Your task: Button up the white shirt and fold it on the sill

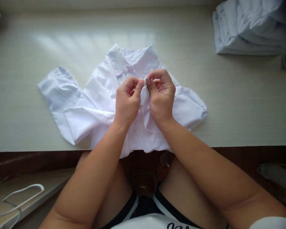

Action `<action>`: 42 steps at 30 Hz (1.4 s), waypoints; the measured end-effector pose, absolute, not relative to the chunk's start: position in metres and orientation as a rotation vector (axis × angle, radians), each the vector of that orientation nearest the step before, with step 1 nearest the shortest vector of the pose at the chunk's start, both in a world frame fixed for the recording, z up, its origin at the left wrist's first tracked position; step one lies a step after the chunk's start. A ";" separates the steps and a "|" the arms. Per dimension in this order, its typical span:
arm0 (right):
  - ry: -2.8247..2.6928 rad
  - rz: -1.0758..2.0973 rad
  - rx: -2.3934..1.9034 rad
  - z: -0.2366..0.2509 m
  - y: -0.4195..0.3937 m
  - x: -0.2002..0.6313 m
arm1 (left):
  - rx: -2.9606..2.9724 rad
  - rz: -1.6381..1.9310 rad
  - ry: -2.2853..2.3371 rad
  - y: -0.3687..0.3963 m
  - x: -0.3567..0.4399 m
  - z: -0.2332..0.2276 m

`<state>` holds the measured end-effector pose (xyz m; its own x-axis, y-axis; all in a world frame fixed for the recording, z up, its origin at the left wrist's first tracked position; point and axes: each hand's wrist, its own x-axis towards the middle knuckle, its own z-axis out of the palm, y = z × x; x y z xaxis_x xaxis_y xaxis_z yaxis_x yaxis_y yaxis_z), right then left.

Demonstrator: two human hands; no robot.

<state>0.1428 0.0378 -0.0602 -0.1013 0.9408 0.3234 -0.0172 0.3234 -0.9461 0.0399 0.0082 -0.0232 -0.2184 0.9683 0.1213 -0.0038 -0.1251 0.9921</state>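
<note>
A white collared shirt point(98, 92) lies on the table with its collar pointing away from me and its lower edge hanging over the front. One sleeve stretches out to the left, and the other is bunched at the right. My left hand point(128, 100) pinches a fold of the shirt's front between thumb and fingers. Right beside it, my right hand point(162, 95) pinches the same raised fold, thumb against forefinger. The two thumbs almost meet below the collar. Whether a button sits between the fingertips is hidden.
On the pale table point(233, 105), a stack of folded white garments point(250, 31) stands at the back right. A white hanger point(26, 197) lies on a lower surface at the left. The table's front edge runs just above my thighs.
</note>
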 end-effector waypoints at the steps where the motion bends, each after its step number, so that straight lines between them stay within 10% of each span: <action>1: -1.411 1.017 -0.915 -0.060 0.037 0.143 | 1.178 1.470 1.308 0.007 0.040 -0.022; 42: -1.263 1.308 -0.972 -0.022 0.037 0.145 | 1.333 1.068 1.318 0.010 0.003 -0.007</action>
